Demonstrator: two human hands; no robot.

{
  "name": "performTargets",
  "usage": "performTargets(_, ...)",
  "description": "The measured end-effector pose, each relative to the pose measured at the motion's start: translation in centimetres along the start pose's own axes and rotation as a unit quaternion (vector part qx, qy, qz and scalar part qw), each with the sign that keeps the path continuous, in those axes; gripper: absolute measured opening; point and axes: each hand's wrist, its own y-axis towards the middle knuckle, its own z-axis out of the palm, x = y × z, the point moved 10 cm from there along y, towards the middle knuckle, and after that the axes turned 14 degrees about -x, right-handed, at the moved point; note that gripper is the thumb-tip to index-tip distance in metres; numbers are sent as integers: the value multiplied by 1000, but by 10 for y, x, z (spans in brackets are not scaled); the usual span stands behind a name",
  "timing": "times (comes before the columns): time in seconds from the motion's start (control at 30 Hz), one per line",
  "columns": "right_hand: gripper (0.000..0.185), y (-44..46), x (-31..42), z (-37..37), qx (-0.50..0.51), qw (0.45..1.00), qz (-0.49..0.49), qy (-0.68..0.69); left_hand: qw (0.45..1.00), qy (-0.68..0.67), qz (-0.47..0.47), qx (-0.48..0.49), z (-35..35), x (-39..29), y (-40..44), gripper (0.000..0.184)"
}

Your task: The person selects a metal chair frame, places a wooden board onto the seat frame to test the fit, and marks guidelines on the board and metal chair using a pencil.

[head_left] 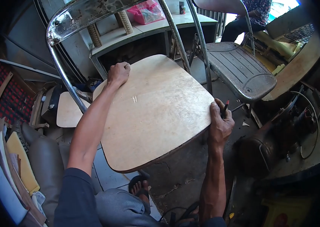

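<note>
A pale plywood seat board with rounded corners lies across a chair with a metal frame. My left hand is closed at the board's far left edge, fingers curled over it. At the right corner, my right hand grips the board with the thumb on top. A dark pencil-like stick with a red tip pokes out between the right hand's fingers. The undersides of the board and the fingertips beneath it are hidden.
Another folding chair stands at the right rear. Behind is a white-topped bench with a pink plastic bag. A second pale board lies left. A seated person is at the back. A dark machine stands right.
</note>
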Motion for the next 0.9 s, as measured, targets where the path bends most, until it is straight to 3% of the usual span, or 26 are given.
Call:
performTargets(0.27, 36, 0, -2, 0, -10, 1000, -4, 2, 1000, 11, 26, -14, 6, -8, -1, 28)
performTargets(0.3, 36, 0, -3, -1, -15, 1000, 0, 3, 977, -13, 177, -121, -12, -41, -7, 29)
performTargets(0.33, 36, 0, -4, -3, -20, 1000, 4, 1, 920, -40, 320, -224, -28, -70, -29, 30)
performTargets(0.4, 35, -1, -2, -4, -30, 1000, 3, -2, 924, -90, 357, -100, -35, -130, -66, 28)
performTargets(0.47, 35, -1, -3, -4, -27, 1000, -16, -1, 918, -218, 319, 90, -35, -178, -112, 33)
performTargets(0.53, 35, -1, -2, -7, -39, 999, -25, -9, 889, -186, 384, 166, -29, -208, -156, 45)
performTargets(0.63, 33, -2, 0, -8, -28, 999, -6, -13, 895, -85, 411, 153, -30, -213, -179, 60)
performTargets(0.8, 33, -3, -15, -7, -21, 999, 26, 6, 884, -47, 422, 193, -21, -215, -183, 67)
performTargets(0.87, 40, -4, -34, -4, -25, 983, 66, 168, 886, -51, 416, 199, -22, -217, -181, 67)
performTargets(0.9, 44, -15, -61, -8, -13, 975, 127, 180, 885, -69, 410, 210, -21, -217, -181, 69)
